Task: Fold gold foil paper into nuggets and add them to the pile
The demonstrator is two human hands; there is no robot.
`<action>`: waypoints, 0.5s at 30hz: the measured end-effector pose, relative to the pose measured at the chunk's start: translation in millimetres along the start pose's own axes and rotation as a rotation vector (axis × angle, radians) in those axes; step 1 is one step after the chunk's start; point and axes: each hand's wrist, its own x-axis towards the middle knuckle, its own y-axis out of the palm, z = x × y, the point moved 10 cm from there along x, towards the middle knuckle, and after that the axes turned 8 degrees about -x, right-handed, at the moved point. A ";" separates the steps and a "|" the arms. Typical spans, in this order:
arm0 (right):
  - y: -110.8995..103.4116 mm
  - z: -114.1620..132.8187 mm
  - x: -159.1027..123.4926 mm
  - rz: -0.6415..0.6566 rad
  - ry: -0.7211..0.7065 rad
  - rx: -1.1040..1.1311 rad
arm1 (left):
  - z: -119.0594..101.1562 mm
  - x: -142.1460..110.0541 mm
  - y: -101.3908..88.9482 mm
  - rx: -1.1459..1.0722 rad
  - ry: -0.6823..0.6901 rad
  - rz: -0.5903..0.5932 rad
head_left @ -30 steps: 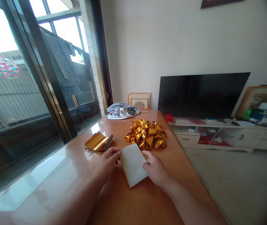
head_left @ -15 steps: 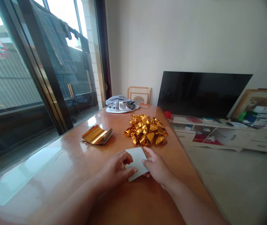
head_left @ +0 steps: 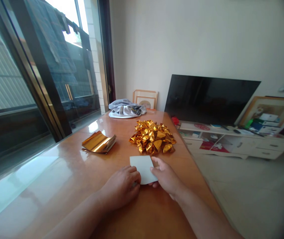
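A white sheet [head_left: 142, 168] lies flat on the glossy orange table [head_left: 57, 179], its white side up, with both my hands at its near part. My left hand [head_left: 123, 184] covers its lower left corner with curled fingers. My right hand [head_left: 164, 174] grips its right edge, and part of the sheet is hidden under that hand. Just beyond the sheet sits a heap of folded gold foil pieces [head_left: 153, 137]. To the left lies a small stack of gold foil sheets [head_left: 98, 142], curling upward.
A crumpled grey-white cloth [head_left: 124, 109] and a small picture frame [head_left: 144, 99] stand at the far end of the table. Glass sliding doors [head_left: 57, 66] run along the left. A black TV screen [head_left: 211, 99] rests on a white cabinet [head_left: 234, 142] at the right.
The white sheet has gone from tilted up between my hands to lying flat on the table. My left hand has moved over its lower left corner. The camera view has shifted slightly.
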 end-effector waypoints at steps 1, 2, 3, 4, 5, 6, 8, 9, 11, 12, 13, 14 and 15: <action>-2.5 -1.4 0.8 -0.010 0.003 -0.020 | 0.7 0.2 0.1 0.001 -0.001 0.000; -6.8 -1.9 1.7 -0.031 -0.003 -0.065 | 1.4 0.4 0.1 0.001 -0.003 -0.002; -12.7 -0.5 2.5 -0.062 -0.025 -0.135 | 2.0 0.6 -0.1 0.000 -0.006 -0.004; -19.3 3.3 2.7 -0.099 -0.065 -0.227 | 2.3 0.8 -0.2 -0.002 -0.009 -0.005; -25.1 9.6 2.0 -0.134 -0.121 -0.333 | 2.5 0.9 -0.5 -0.005 -0.013 -0.006; -29.4 17.6 0.0 -0.163 -0.187 -0.435 | 2.5 0.9 -0.6 -0.009 -0.016 -0.007; -31.3 32.1 -6.5 -0.168 -0.293 -0.588 | 2.4 0.8 -0.5 -0.018 -0.023 -0.006; -29.9 37.8 -10.5 -0.150 -0.326 -0.640 | 2.5 0.7 -0.4 -0.023 -0.026 -0.006; -21.4 47.2 -19.9 -0.074 -0.385 -0.732 | 3.1 0.4 0.0 -0.030 -0.034 -0.005; -16.4 50.2 -24.5 -0.031 -0.405 -0.776 | 3.8 0.4 0.1 -0.033 -0.039 -0.005; -12.2 51.9 -28.3 0.005 -0.417 -0.815 | 4.6 0.3 0.3 -0.036 -0.045 -0.004; -8.3 52.0 -31.1 0.040 -0.422 -0.851 | 5.4 0.3 0.5 -0.040 -0.053 -0.002; -5.5 50.9 -32.5 0.066 -0.421 -0.882 | 6.4 0.3 0.5 -0.044 -0.060 0.000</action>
